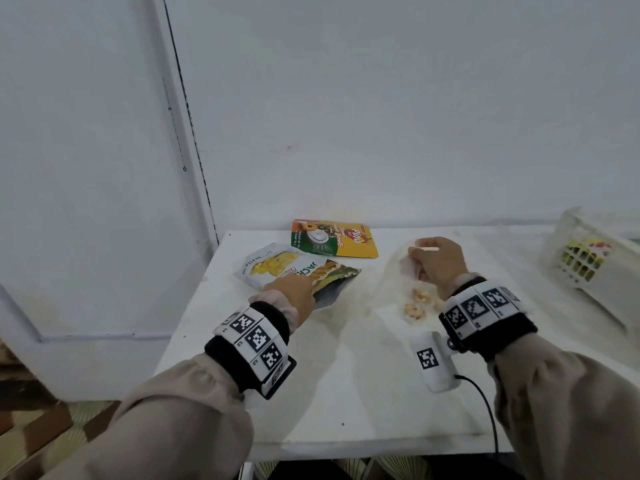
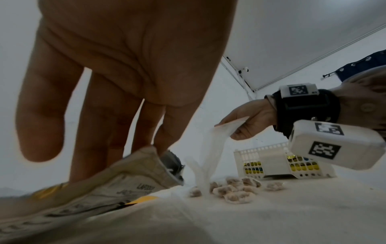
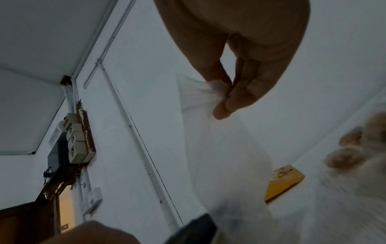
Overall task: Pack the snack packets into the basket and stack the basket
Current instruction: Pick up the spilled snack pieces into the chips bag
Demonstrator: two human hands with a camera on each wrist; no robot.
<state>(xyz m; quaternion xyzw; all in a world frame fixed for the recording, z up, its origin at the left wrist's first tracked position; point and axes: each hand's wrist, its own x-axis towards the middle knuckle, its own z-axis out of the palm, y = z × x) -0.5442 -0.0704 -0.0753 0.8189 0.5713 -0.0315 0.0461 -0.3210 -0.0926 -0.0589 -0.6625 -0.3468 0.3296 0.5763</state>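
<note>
bare table before the packets

White wall, white tbl

On the table lie two printed snack packets, one white and one yellow, plus one clear bag of small snacks; one white basket sits tipped at the right; two hands are in view

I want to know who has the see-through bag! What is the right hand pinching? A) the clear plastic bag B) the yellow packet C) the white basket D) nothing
A: the right hand pinches the top of the clear plastic bag, lifting it above the table.
</note>
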